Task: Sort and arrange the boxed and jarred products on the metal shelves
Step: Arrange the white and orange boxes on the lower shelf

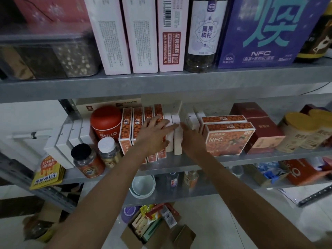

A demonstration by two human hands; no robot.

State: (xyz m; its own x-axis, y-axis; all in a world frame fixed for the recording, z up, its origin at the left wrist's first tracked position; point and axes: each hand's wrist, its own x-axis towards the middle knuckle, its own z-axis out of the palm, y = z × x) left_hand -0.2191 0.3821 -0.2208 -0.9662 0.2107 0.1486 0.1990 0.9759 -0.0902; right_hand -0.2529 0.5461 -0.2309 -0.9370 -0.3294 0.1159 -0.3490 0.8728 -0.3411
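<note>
Starting at the left end of the middle metal shelf, a row of white boxes is seen standing on edge, and yellow pouches are propped at the shelf's front edge just before them. A black-lidded jar and a white-lidded jar are placed side by side near the front, with a red canister set behind them. Next, four orange boxes are lined up upright, close together. The left hand is laid over the right end of this row, its fingers straight and spread, the fingertips reaching onto the pale upright boxes beside it; nothing is gripped. The right hand is held flat against the right side of those pale boxes, fingers extended and together, so the boxes are pressed between the two hands. Just right of that hand, two flat orange NFC boxes are stacked one on the other. Dark red boxes are stacked beside them, and tan tubs are grouped at the far right.
</note>
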